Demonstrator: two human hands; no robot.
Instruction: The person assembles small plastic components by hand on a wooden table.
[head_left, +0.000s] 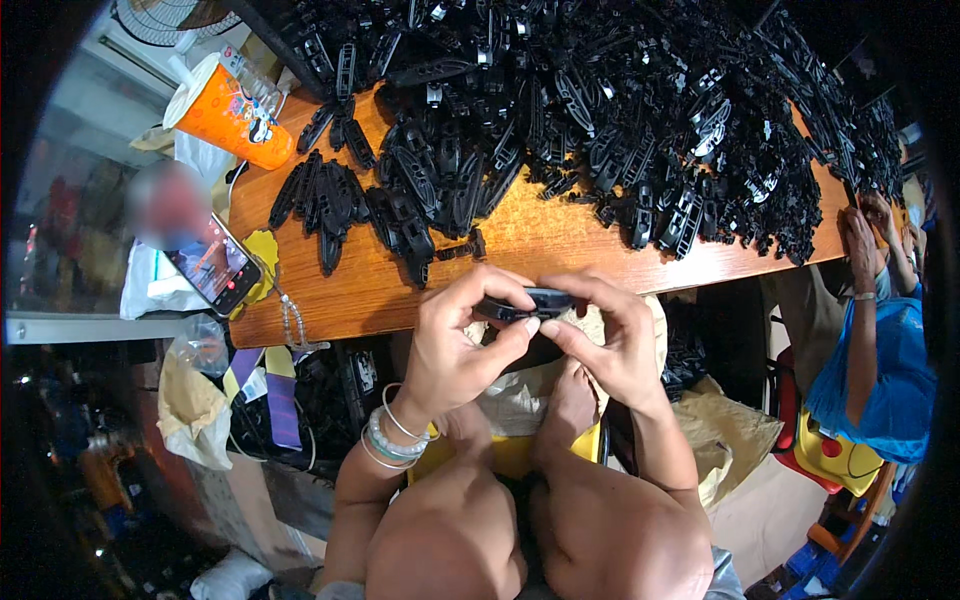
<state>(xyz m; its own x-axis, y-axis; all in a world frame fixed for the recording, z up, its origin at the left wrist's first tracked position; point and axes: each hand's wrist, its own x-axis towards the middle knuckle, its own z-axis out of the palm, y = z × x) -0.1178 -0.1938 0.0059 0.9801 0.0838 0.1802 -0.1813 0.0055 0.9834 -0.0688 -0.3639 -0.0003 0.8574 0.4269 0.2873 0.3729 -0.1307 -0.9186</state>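
- Your left hand (pixel 462 335) was curled, thumb and fingers pinching one end of a glossy black part (pixel 543 302).
- Your right hand (pixel 618 345), half-curled, pinched the other end.
- The slim, rounded part sat by the wood-grained table's (pixel 375 304) near edge; slotted black pieces (pixel 430 180) lay heaped beyond.

Free strip of table (pixel 575 245) at the near edge, phone (pixel 215 266) left, black parts (pixel 560 110) heaped beyond, dim far corners unclear.

Beyond the fingers (pixel 510 345), a glossy orange-brown wooden table (pixel 560 235) is carrying heaped black plastic pieces (pixel 433 165). Ahead and left of the fingers, a tapered, pale-lidded orange cup (pixel 228 112) is standing.
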